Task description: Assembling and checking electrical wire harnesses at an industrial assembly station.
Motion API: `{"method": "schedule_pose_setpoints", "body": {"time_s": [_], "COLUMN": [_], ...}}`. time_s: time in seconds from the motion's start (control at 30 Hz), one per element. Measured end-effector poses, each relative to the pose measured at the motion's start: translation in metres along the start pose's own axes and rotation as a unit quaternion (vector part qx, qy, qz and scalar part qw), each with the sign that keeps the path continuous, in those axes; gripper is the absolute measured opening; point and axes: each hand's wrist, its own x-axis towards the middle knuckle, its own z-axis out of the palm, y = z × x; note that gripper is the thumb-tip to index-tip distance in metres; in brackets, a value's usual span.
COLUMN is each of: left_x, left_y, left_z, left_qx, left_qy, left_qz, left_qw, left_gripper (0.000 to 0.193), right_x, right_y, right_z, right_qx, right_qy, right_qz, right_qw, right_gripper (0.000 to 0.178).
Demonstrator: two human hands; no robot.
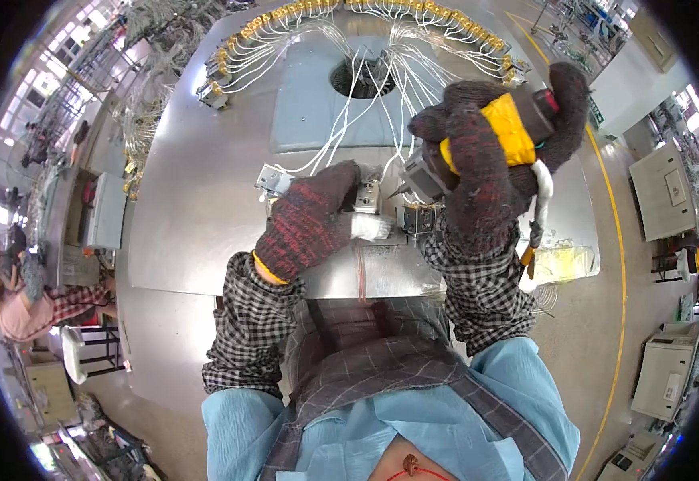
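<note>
My left hand (309,220), in a dark red-and-black knit glove with a white-wrapped thumb, closes round a small metal block (368,197) near the table's front edge. Dark-gloved too, my right hand (482,172) grips a power tool (510,128) wrapped in yellow tape. Its narrow pointed bit (398,191) points left towards the metal block, apart from it. Below the tool's nose sits a dark square metal part (419,219). Left of my left hand lies another metal connector box (272,180), with white wires running from it.
The metal table (181,240) carries a grey-blue plate (285,120) with a round hole (365,76) where white wires gather. Several brass-coloured connectors (478,36) line its far edge. A yellow patch (562,263) marks the right corner. Another person (32,301) is far left.
</note>
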Motion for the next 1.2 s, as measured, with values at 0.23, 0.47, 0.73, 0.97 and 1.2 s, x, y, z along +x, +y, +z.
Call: {"method": "schedule_pose_setpoints", "body": {"time_s": [0.23, 0.47, 0.73, 0.97, 1.2], "left_x": [-0.005, 0.002, -0.009, -0.012, -0.025], "left_y": [0.013, 0.014, 0.009, -0.022, 0.000], "left_z": [0.002, 0.007, 0.001, -0.019, -0.011], "left_qx": [0.042, 0.028, 0.062, 0.252, -0.087], "left_qy": [0.032, 0.015, 0.069, 0.030, 0.063], "left_qz": [-0.041, -0.027, 0.060, 0.017, -0.041], "left_qw": [0.998, 0.999, 0.994, 0.967, 0.993], "left_gripper": [0.069, 0.062, 0.077, 0.066, 0.060], "right_x": [-0.006, -0.009, -0.016, -0.022, -0.017], "right_y": [0.002, 0.010, 0.029, 0.033, 0.024], "right_z": [0.002, 0.001, 0.016, 0.010, 0.013], "right_qx": [-0.001, -0.003, -0.012, -0.023, -0.025], "right_qy": [-0.026, -0.031, -0.022, -0.060, -0.078], "right_qz": [0.021, 0.004, -0.015, 0.013, 0.044], "right_qw": [0.999, 1.000, 1.000, 0.998, 0.996], "right_gripper": [0.077, 0.077, 0.077, 0.077, 0.077]}}
